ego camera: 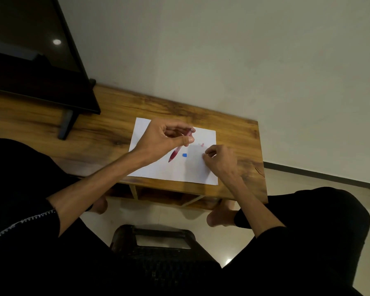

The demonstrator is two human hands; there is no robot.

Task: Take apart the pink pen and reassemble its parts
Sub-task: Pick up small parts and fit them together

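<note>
My left hand (165,138) pinches the upper end of the pink pen barrel (176,152), which slants down to the left over a white sheet of paper (173,169). The barrel's tip points toward me. My right hand (219,159) rests low on the paper with its fingertips curled together; whether they hold a small part is too small to tell. A small pink pen part (202,144) lies on the paper just beyond my right hand. A small blue piece (184,155) lies on the paper between the hands.
The paper lies on a wooden table (239,133) set against a pale wall. A dark screen on a stand (41,67) fills the table's left side. A dark stool (158,242) stands on the tiled floor between my knees.
</note>
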